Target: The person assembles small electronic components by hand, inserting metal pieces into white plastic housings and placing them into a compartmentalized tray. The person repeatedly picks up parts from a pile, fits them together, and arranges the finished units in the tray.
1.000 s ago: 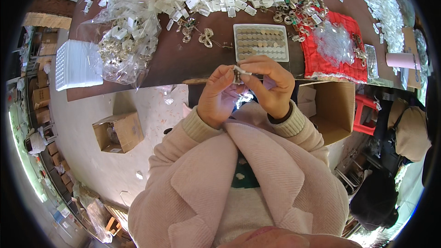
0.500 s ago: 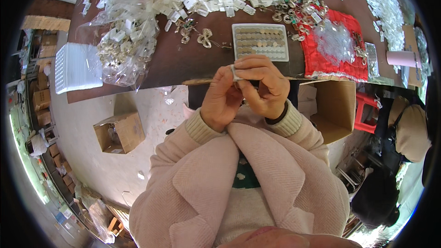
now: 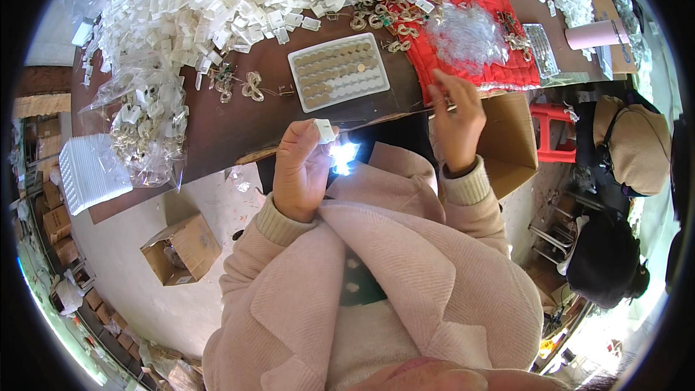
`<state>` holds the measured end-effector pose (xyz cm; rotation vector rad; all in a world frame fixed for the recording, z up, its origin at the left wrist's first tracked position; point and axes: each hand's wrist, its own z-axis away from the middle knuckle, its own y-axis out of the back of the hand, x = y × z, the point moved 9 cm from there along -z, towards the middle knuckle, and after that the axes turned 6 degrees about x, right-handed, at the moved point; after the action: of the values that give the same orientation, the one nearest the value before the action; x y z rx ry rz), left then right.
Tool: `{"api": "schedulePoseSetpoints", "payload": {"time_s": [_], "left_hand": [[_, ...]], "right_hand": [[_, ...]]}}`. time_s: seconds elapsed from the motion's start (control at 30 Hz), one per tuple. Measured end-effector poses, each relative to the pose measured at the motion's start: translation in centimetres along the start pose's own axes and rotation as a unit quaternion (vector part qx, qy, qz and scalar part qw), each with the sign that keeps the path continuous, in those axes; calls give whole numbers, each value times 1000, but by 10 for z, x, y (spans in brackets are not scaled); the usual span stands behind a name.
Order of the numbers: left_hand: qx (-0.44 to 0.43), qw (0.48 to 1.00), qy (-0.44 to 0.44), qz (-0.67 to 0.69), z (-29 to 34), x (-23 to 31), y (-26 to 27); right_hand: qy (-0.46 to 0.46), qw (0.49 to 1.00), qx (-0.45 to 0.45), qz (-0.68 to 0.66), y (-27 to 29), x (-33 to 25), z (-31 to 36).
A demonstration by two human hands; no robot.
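Observation:
My left hand [image 3: 299, 177] pinches a small white plastic battery case [image 3: 324, 131] between thumb and fingers. Bright white string lights [image 3: 344, 157] glow just beside it, over my lap. My right hand [image 3: 461, 124] is apart from the case, fingers loosely spread and holding nothing visible, near the table's front edge by a red cloth [image 3: 428, 58]. Beyond the left hand, a white tray [image 3: 349, 102] with rows of round button cells [image 3: 326, 66] lies on the table; some of its hollows hold no cell.
A big heap of white cases [image 3: 210, 3] covers the far left table. Coiled wire lights [image 3: 252, 87] lie before it, others [image 3: 376, 0] beside the red cloth. Stacked clear trays [image 3: 94, 172] sit at the left edge. A cardboard box [image 3: 510, 137] and red stool [image 3: 554, 130] stand below.
My hands have come apart: the left keeps the white case, while the right has moved away to the right and opened. Lights beside the case now shine. The whole view has turned slightly.

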<state>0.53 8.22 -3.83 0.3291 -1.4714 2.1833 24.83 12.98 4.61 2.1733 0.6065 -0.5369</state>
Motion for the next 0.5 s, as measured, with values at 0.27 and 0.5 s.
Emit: {"api": "schedulePoseSetpoints", "payload": {"time_s": [0.27, 0.5], "left_hand": [[-34, 999, -5, 2, 0, 1, -11], [-29, 998, -33, -46, 4, 5, -13]], "right_hand": [[-43, 998, -35, -27, -4, 19, -5], [87, 954, -162, -238, -28, -92, 16]]}}
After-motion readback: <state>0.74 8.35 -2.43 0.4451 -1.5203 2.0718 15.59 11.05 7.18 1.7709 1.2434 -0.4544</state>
